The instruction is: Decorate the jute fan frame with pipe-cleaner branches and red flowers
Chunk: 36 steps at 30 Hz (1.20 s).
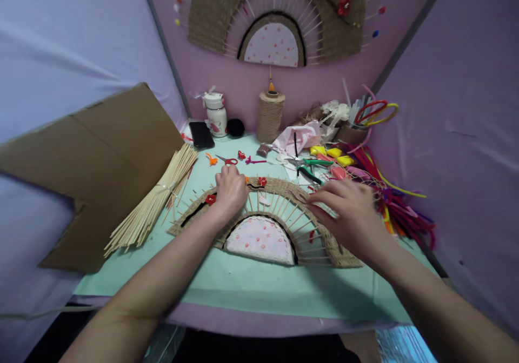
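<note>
A fan-shaped craft piece lies flat before me, with a woven rope band [279,186], thin radiating sticks and a dotted white half-circle [259,240] edged in black. My left hand [232,191] is closed over the band's upper left, between two red flowers; its fingertips face away, so whatever they pinch is hidden. One red flower [210,200] sits left of it, another red flower [262,181] to its right. Above the band's right side hovers my right hand [346,209], fingers stretched leftward and slightly apart from the thumb, nothing visible between them.
Left stand a bundle of thin sticks [156,201] and folded cardboard [117,141]. Behind the fan lie red-handled scissors [229,161], green-handled pliers [310,163], a phone [201,135], a bottle [216,113] and a twine spool [271,117]. Colourful pipe cleaners [405,212] spread at right. A similar fan [344,28] hangs behind.
</note>
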Available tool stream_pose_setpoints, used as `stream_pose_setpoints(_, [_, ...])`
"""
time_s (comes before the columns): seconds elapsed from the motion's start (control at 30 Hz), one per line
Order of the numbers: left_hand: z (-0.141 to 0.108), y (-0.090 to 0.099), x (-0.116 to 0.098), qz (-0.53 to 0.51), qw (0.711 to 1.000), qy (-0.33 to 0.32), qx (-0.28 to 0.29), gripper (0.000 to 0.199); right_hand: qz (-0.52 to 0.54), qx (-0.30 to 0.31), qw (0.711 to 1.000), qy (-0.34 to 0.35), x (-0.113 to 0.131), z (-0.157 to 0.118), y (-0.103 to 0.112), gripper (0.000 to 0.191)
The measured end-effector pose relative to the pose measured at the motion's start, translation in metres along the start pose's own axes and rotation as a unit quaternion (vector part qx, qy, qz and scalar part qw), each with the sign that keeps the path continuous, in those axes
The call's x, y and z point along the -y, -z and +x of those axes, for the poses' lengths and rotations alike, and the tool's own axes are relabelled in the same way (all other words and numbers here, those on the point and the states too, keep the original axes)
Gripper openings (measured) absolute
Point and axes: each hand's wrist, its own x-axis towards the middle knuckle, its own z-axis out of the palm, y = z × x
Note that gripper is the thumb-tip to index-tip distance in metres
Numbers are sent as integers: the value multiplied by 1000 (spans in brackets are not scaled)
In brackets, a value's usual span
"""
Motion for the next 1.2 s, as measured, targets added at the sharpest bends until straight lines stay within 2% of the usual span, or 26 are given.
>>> stream_pose_setpoints(0.07, [0, 0, 0, 2, 1000, 4, 1, 25, 41, 42, 998, 15, 15, 42, -27, 21])
stream_pose_setpoints(0.13, [2, -1, 1, 3, 1000, 7, 5, 26, 69, 82, 994, 5, 20, 69, -54, 15])
stream_pose_setpoints(0.2, [3, -2, 1, 3, 1000, 10, 9, 27, 87, 99, 991, -9, 19, 84, -75, 13])
stream_pose_setpoints(0.3, [5, -2, 1, -2, 1000, 13, 18, 28, 96, 102, 990, -30, 10, 91, -93, 14])
stream_pose_setpoints(0.47, [6, -2, 1, -8, 999, 27, 31, 29, 91, 120, 988, -35, -2, 93, -100, 14])
stream_pose_setpoints(0.67, [7, -1, 3, 0, 999, 33, 38, 27, 95, 145, 984, -30, -1, 96, -105, 14])
stream_pose_setpoints(0.97, [13, -5, -2, 8, 998, 36, 42, 30, 103, 146, 984, -13, -6, 95, -114, 16])
stream_pose_setpoints(1.07, [13, -7, -3, 11, 998, 42, 39, 29, 79, 143, 986, 26, -2, 94, -114, 19])
stream_pose_setpoints(1.2, [12, -7, -2, 10, 998, 37, 43, 30, 16, 153, 981, 119, 10, 93, -114, 21])
